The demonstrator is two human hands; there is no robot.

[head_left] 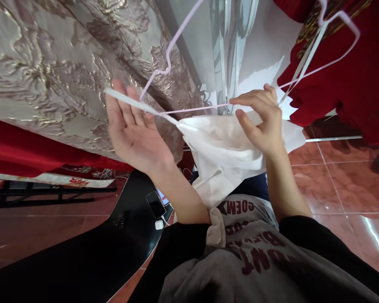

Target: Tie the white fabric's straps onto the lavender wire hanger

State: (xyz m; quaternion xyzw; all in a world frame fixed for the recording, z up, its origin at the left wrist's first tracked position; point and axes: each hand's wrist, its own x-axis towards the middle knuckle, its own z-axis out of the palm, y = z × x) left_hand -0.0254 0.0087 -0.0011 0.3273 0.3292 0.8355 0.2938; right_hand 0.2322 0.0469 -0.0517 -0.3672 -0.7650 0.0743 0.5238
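Note:
A white garment with thin straps (221,147) hangs in front of me, gathered below a pale pink hanger (180,38). My left hand (134,134) is open, palm up with its fingers stretched out. One white strap (129,101) runs taut across those fingers, past the hanger's left end. Over the garment's upper edge is my right hand (260,120), its thumb and forefinger apart, near the hanger's lower bar. I cannot tell whether it touches the bar. The other strap (308,61) is looped over the hanger's right shoulder.
A shiny embossed curtain (41,71) fills the left, with red cloth (356,84) at the right. On a black curved seat or tabletop (91,248) lie a phone (156,204) and a white charger (159,224). Reddish tiles (341,181) cover the floor.

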